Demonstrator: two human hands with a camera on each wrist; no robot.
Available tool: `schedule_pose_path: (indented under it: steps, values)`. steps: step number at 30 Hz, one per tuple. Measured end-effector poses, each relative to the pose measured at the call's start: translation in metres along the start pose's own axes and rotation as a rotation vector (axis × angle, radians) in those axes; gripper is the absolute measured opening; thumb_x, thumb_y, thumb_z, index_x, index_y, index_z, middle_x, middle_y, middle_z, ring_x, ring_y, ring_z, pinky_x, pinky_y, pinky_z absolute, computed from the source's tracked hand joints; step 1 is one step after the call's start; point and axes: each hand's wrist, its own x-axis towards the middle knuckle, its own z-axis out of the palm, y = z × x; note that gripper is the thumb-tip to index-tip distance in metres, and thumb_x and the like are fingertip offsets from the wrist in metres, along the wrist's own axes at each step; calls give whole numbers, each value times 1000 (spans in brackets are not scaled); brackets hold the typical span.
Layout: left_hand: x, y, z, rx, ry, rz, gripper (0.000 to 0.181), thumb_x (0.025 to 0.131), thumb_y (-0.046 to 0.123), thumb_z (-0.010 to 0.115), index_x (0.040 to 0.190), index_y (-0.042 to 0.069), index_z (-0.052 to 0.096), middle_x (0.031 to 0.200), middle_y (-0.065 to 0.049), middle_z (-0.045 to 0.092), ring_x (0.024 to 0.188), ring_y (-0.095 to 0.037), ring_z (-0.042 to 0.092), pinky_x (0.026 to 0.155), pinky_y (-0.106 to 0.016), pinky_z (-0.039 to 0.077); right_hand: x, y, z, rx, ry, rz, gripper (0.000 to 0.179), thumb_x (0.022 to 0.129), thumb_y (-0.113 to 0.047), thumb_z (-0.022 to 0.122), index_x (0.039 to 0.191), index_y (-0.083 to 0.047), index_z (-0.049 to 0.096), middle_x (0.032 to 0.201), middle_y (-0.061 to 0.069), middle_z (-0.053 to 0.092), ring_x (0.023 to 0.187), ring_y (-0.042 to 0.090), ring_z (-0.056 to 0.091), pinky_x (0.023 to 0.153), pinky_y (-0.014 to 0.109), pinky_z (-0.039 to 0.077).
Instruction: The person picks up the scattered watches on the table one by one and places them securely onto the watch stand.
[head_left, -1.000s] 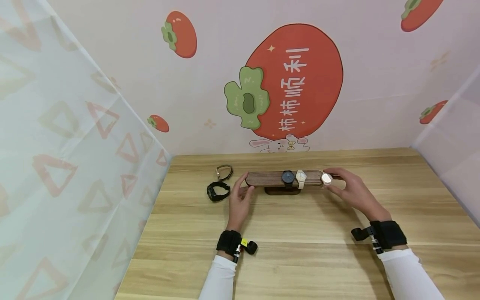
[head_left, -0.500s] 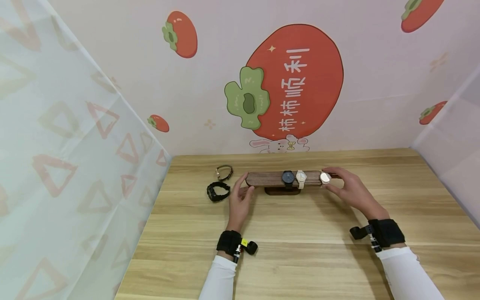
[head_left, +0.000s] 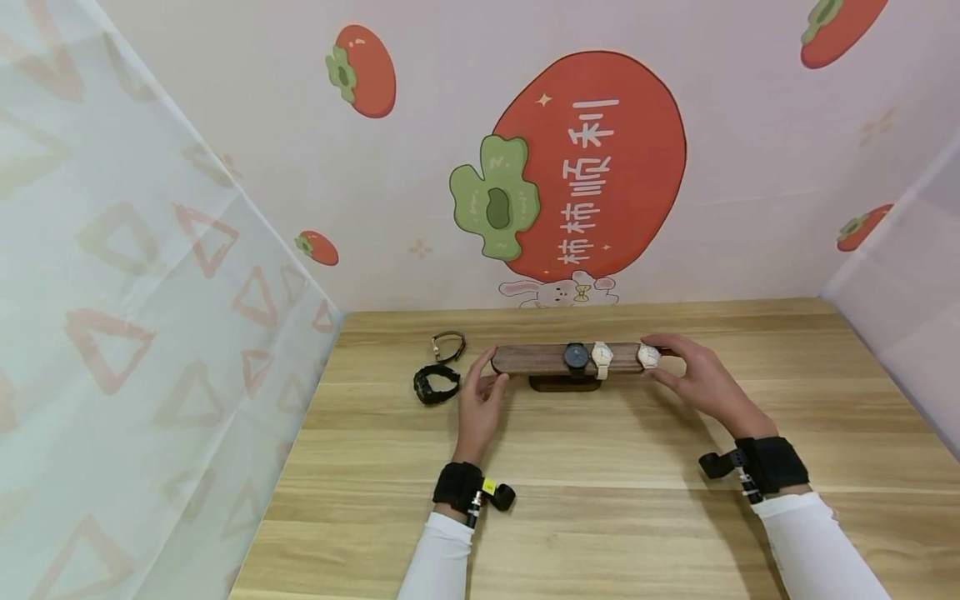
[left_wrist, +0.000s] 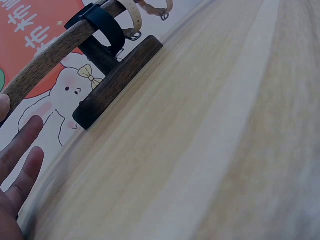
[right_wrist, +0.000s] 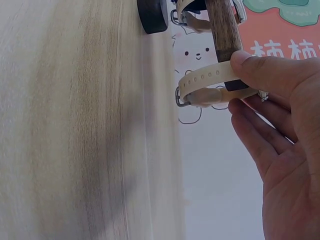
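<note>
A dark wooden watch stand (head_left: 532, 358) has a long bar on a short base (left_wrist: 120, 82). My left hand (head_left: 478, 408) holds the bar's left end between thumb and fingers; two fingers spread below it in the left wrist view. At the right end, my right hand (head_left: 705, 383) pinches a pale-strapped watch (head_left: 648, 357). Its buckled strap (right_wrist: 210, 76) loops around the bar's tip in the right wrist view. Near the bar's middle hang a dark watch (head_left: 577, 357) and, right beside it, a cream watch (head_left: 602, 355).
Left of the stand lie a chunky black watch (head_left: 435, 385) and, behind it, a thin-banded watch (head_left: 448, 345). The wooden table (head_left: 600, 517) meets a printed back wall (head_left: 405, 183) just behind the stand, with a side wall (head_left: 165, 350) on the left.
My right hand has slid the pale watch slightly left along the bar, and its face has turned from glare to readable. The left hand has stayed in place.
</note>
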Motion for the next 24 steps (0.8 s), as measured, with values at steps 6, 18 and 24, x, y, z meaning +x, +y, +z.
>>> schedule_pose_path:
  steps: [6, 18, 24]
  values:
    - [0, 0, 0, -8, 6, 3, 55, 108, 21, 65, 160, 20, 49, 166, -2, 47, 117, -30, 72, 96, -36, 59, 0, 1, 1, -11, 9, -18, 54, 87, 2, 85, 138, 0, 66, 136, 23, 69, 117, 43, 69, 96, 60, 55]
    - [-2, 1, 0, -28, 11, -40, 55, 107, 24, 66, 159, 22, 51, 165, 1, 49, 117, -28, 72, 95, -31, 58, -1, 1, 3, -18, 12, -32, 55, 87, -1, 87, 138, -1, 67, 139, 21, 68, 120, 42, 69, 97, 58, 54]
    - [-2, 2, 0, -28, 11, -47, 54, 108, 23, 65, 160, 21, 51, 165, 1, 48, 117, -28, 72, 93, -27, 57, 0, 2, 5, -24, 16, -49, 56, 87, -3, 87, 139, -1, 67, 140, 21, 68, 127, 43, 65, 102, 58, 52]
